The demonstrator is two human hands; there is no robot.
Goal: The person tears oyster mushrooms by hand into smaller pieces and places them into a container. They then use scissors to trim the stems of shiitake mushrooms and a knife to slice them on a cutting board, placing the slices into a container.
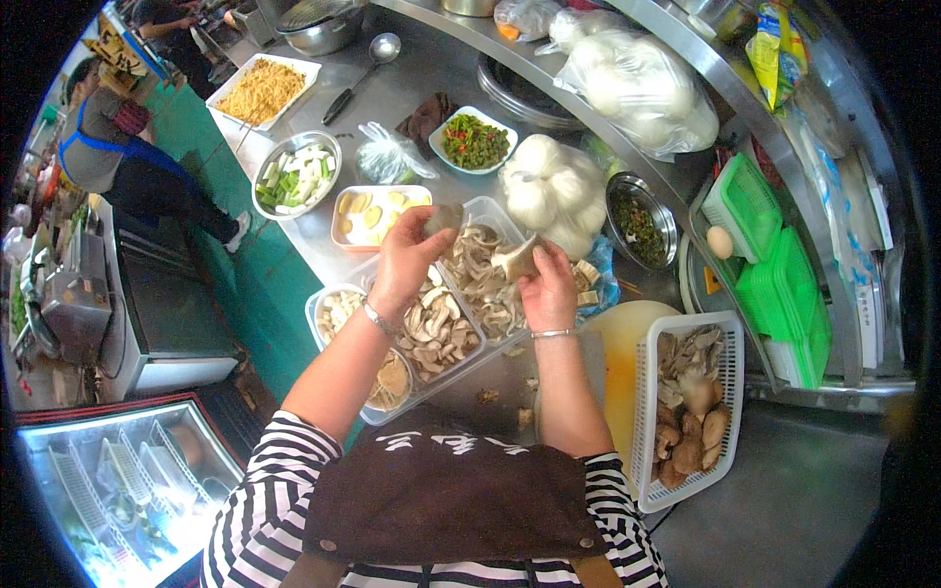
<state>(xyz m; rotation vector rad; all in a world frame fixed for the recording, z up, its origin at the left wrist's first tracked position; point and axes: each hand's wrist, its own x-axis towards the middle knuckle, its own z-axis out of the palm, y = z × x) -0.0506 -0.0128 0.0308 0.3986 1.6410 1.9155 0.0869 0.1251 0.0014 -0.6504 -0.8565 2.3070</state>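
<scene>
My left hand [409, 257] grips a grey oyster mushroom piece [445, 218]. A larger oyster mushroom piece [520, 257], its pale torn side showing, is held in my right hand [550, 290]. Both hands are above a clear plastic container [481, 242] filled with torn oyster mushrooms [491, 303]. Beside it, under my left forearm, is a container of sliced brown-edged mushrooms [434, 331]. Closer to me on the right, a white plastic basket [735, 434] holds whole oyster mushrooms [689, 353] and shiitake mushrooms [687, 445].
Sliced food fills a small white tray [382, 213]; cut scallions [294, 176] lie in a steel bowl. Bagged white buns [555, 191] sit beyond my right hand. A yellowed cutting board [625, 345] lies by the basket. At left, a person [125, 147] stands on the green floor.
</scene>
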